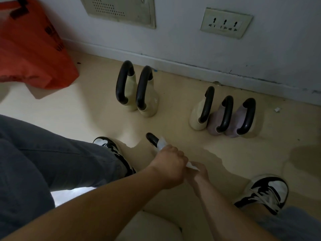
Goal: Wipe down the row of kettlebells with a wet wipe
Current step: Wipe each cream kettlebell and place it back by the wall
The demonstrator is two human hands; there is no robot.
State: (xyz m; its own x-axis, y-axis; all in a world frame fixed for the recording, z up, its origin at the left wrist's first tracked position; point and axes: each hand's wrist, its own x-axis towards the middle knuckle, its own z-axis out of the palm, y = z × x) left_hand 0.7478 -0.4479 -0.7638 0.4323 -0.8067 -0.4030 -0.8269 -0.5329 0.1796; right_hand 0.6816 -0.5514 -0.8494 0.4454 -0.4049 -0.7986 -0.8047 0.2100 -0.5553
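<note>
Five kettlebells (150, 103) stand by the wall, two at upper centre and three at centre right, with nothing to show which are clean. A sixth kettlebell (152, 138) sits at lower centre, so the task looks part done at best. The left hand (169, 164) is curled round the wipe (161, 145) on its black handle, and whether the right hand (199, 173) beside it grips anything cannot be told. The pale floor (86, 105) meets a grey wall (173, 40); an orange bag (31, 49) lies upper left, a socket (225, 23) upper right.

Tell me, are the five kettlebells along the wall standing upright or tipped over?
Upright: the cream pair and the other three sit on their bases on the floor, black handles on top.
</note>
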